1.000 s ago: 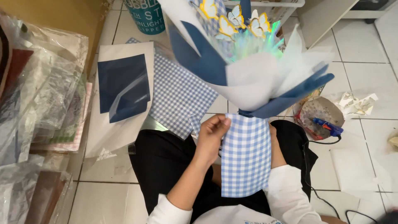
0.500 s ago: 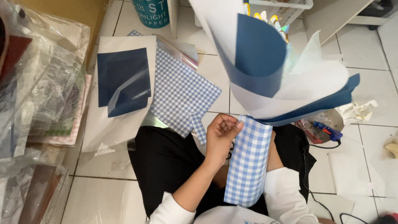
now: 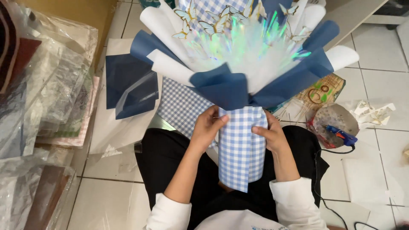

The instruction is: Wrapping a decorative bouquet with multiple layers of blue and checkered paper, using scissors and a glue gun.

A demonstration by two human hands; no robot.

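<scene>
Two hands hold a big paper bouquet over a lap.

The left hand (image 3: 207, 127) is curled around the left side of the checked wrap (image 3: 241, 147), with its fingers pressed on the blue and white paper. The right hand (image 3: 270, 134) grips the right side the same way, thumb on the front. Both hands are closed on the wrap, which stands upright between them, just above the black pants (image 3: 170, 170). Above the wrap, the bouquet (image 3: 243, 51) opens wide with dark blue and white paper folds, shiny see-through film and small paper butterflies. On the floor (image 3: 110, 196) to the left lie a checked sheet (image 3: 181, 106) and a dark blue sheet (image 3: 128, 85). To the right, a blue glue gun (image 3: 343, 136) rests near a cable.
</scene>
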